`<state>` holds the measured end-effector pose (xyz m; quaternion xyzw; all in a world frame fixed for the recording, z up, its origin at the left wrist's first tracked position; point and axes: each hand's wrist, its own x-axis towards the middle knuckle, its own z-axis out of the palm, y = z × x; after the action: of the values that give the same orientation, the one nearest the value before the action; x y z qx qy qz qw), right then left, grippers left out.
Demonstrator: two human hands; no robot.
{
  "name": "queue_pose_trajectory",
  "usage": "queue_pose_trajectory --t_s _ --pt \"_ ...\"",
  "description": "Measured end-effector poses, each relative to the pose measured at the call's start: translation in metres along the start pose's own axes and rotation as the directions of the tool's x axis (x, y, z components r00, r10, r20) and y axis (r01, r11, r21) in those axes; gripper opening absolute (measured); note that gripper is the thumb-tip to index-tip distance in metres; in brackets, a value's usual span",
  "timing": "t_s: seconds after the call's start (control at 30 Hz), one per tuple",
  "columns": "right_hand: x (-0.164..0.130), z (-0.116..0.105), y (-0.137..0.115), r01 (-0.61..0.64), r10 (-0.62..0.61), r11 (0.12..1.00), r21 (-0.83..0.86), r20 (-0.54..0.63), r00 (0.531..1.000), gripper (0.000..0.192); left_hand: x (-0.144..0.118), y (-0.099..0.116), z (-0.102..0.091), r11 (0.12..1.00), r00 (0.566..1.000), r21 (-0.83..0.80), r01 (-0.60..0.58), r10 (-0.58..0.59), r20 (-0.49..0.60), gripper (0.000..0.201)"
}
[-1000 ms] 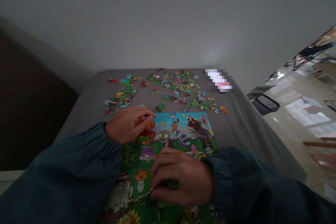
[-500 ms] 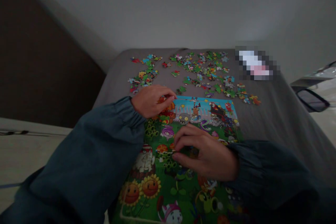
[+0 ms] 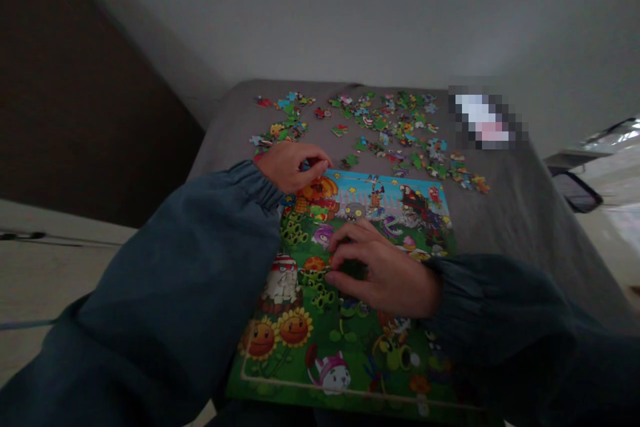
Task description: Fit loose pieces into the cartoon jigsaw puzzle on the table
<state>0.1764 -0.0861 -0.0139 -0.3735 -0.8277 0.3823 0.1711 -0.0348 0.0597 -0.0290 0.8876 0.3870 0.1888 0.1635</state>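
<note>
R hand (image 3: 380, 273): loosely curled over mid. of puzzle board (image 3: 290, 392), thumb slightly apart from index; can't tell if touching board. L hand (image 3: 293, 167): at board's far-left corner, thumb & index tips close tog., can't tell if pinching anything. Board at near end of grey cloth (image 3: 505, 213); loose pcs (image 3: 413, 127) clustered beyond far edge.

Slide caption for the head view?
Right hand over a cartoon board, left hand near its far edge, loose puzzle pieces beyond on grey cloth.
</note>
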Motion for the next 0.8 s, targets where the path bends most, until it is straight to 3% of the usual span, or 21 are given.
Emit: queue_pose_trajectory --t_s 0.33,0.53,0.8 --pt "-0.004 0.004 -0.014 -0.055 0.059 0.99 -0.132 0.027 0.998 0.018 -0.002 -0.012 -0.013 0.988 0.985 0.008 0.151 -0.15 -0.087 0.037" --pt "-0.01 0.005 -0.014 -0.08 0.079 0.984 -0.162 -0.01 0.997 0.017 -0.002 -0.013 -0.012 0.99 0.985 0.0 0.144 -0.143 -0.099 0.036" --pt "0.018 -0.003 0.001 -0.044 0.044 0.982 -0.186 -0.004 0.999 0.014 -0.004 -0.026 -0.014 0.988 0.978 0.004 0.152 -0.15 -0.147 0.036"
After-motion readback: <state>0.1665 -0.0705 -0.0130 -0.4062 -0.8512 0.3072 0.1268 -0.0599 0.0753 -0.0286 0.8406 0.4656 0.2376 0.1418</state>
